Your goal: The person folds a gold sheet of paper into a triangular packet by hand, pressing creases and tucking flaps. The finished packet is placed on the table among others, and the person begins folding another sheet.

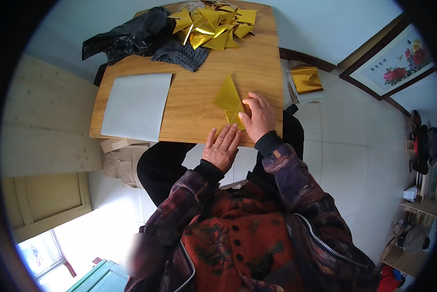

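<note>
A folded sheet of gold foil paper lies on the wooden table near its front edge, with a point toward the far side and a smaller folded flap at its near end. My left hand lies flat, fingers stretched out, its fingertips on the near end of the paper. At the paper's right edge is my right hand, fingers bent and thumb apart from the index finger. The thumb tip touches the paper by the flap; nothing shows gripped between the fingers.
A grey-white sheet lies at the table's left. At the far side are a pile of folded gold paper pieces, a black plastic bag and a dark textured cloth. More gold paper sits on a stack right of the table.
</note>
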Available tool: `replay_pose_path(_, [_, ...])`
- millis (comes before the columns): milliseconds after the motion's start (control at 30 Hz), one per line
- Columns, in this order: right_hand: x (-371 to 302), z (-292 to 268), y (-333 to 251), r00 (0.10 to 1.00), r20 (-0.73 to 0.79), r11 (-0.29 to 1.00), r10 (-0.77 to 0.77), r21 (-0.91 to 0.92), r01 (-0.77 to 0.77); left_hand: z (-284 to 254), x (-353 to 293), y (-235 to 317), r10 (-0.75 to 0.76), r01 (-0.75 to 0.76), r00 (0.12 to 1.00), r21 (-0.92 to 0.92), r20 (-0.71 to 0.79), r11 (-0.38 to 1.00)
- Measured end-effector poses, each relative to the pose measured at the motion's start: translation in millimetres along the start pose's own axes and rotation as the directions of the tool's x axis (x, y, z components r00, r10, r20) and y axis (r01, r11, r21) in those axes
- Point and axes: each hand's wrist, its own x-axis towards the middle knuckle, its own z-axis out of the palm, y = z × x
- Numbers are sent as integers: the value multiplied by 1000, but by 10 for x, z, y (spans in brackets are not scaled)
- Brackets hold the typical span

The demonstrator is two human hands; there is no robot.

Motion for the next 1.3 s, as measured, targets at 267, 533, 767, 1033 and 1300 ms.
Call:
replay_pose_path(267, [-121,-188,114,1000,-6,987,18,158,-17,-13,21,20,-36,35,999,-94,-6,995])
replay_pose_path(533, [-258,-150,-69,988,131,990,80,-122,-64,-28,28,-5,-29,28,999,-52,-18,998])
replay_pose_path(767, [-243,-221,-99,976,193,992,97,-97,-80,7,24,-2,-50,47,998,-76,-34,996])
replay_pose_path(1033, [-259,-220,-94,982,187,990,24,-138,2,8,53,5,-55,47,994,-79,-93,996])
replay_pose_path(1300, [-258,-74,-97,999,-14,999,40,-2,-40,10,56,22,-63,63,997,1,-34,998])
